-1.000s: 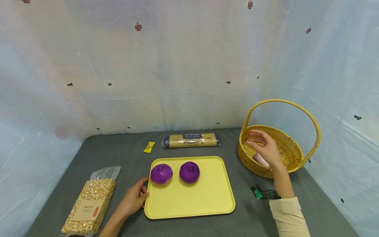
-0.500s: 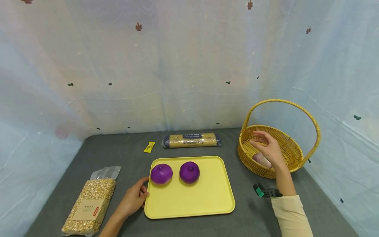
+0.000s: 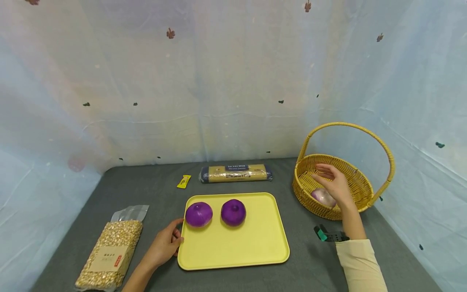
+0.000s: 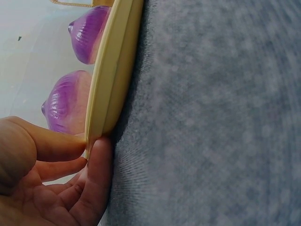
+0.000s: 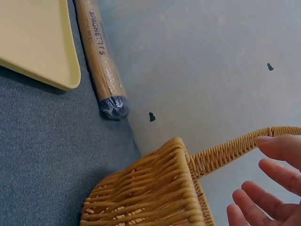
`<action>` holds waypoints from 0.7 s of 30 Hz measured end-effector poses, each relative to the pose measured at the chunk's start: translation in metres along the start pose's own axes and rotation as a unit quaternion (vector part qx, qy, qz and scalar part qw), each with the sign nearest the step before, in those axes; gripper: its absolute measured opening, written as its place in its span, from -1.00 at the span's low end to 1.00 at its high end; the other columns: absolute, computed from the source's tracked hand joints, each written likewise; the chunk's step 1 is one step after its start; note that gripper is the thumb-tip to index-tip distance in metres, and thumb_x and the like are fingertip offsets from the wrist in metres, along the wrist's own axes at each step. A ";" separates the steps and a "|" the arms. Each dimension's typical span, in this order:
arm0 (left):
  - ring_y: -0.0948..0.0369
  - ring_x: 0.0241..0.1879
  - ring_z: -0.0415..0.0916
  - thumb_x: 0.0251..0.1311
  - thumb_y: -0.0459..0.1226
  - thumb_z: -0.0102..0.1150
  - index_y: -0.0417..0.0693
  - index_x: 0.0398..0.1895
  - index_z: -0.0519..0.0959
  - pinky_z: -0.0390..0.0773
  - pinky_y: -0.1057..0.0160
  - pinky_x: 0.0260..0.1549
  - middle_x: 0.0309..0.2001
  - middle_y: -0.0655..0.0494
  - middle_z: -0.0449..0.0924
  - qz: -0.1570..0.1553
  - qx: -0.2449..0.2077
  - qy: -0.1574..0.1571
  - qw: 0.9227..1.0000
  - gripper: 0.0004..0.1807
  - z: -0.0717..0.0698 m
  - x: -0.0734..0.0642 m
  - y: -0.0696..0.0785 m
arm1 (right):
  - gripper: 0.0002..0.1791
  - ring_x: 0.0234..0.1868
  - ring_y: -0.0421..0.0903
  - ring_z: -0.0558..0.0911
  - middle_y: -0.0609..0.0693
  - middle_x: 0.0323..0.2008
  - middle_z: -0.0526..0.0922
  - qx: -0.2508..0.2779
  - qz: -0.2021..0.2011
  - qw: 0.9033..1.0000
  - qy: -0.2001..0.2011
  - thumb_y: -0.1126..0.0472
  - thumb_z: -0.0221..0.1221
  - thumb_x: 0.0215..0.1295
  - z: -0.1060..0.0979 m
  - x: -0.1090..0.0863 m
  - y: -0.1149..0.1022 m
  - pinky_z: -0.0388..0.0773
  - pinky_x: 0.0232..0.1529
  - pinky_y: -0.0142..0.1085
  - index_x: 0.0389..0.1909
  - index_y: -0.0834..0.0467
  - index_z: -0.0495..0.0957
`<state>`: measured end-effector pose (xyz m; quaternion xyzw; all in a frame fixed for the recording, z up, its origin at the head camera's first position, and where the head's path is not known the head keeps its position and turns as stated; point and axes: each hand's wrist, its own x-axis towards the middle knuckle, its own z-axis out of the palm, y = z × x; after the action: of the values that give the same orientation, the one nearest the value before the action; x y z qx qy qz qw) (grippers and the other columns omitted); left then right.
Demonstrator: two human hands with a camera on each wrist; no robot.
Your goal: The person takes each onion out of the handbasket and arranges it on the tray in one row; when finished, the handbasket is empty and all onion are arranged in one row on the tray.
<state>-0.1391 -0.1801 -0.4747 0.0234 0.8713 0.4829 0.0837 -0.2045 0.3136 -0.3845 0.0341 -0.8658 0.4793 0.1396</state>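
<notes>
My left hand (image 3: pixel 165 245) pinches the left rim of a pale yellow tray (image 3: pixel 248 248), thumb on top and fingers under the edge in the left wrist view. Two purple onions, a left one (image 3: pixel 198 214) and a right one (image 3: pixel 233 212), sit side by side on the tray's far left part. Over the wicker basket (image 3: pixel 305 198) hovers my right hand (image 3: pixel 336 185), fingers loosely bent with nothing held. Below that hand a paler purple-white onion (image 3: pixel 323 197) lies in the basket. In the right wrist view the spread fingers are beside the basket's handle (image 5: pixel 230 149).
Behind the tray lies a packet of spaghetti (image 3: pixel 236 173), with a small yellow wrapped sweet (image 3: pixel 184 181) to its left. A clear bag of pale kernels (image 3: pixel 111 253) is at the left. A hanging curtain (image 3: pixel 233 81) stands behind the grey-covered table (image 3: pixel 153 194).
My right hand has drifted slightly right over the basket, uncovering more of the onion in it. The left hand and tray stay put.
</notes>
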 end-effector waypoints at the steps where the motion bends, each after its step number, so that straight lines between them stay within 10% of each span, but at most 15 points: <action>1: 0.19 -0.60 0.36 0.12 -0.56 0.09 -0.25 0.24 0.31 0.50 0.29 -0.76 -0.46 0.02 0.37 0.001 0.001 0.001 1.000 -0.44 0.000 0.000 0.000 | -0.46 0.00 -0.18 0.48 0.01 0.08 0.43 -0.003 0.003 1.000 0.000 0.10 0.18 0.26 0.000 0.001 0.005 0.46 -0.19 -0.56 0.20 0.25 0.35; 21: 0.21 -0.60 0.35 0.11 -0.56 0.10 -0.25 0.22 0.32 0.50 0.30 -0.76 -0.46 0.03 0.36 0.006 0.003 0.006 1.000 -0.45 0.001 0.001 -0.002 | -0.34 0.16 0.18 0.39 0.27 0.18 0.36 -0.024 0.047 0.999 -0.007 -0.06 0.12 0.28 -0.009 0.002 0.025 0.48 -0.09 -0.24 0.27 0.26 0.27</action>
<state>-0.1398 -0.1802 -0.4771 0.0261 0.8730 0.4811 0.0758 -0.2092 0.3348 -0.4005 -0.0063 -0.8786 0.4644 0.1114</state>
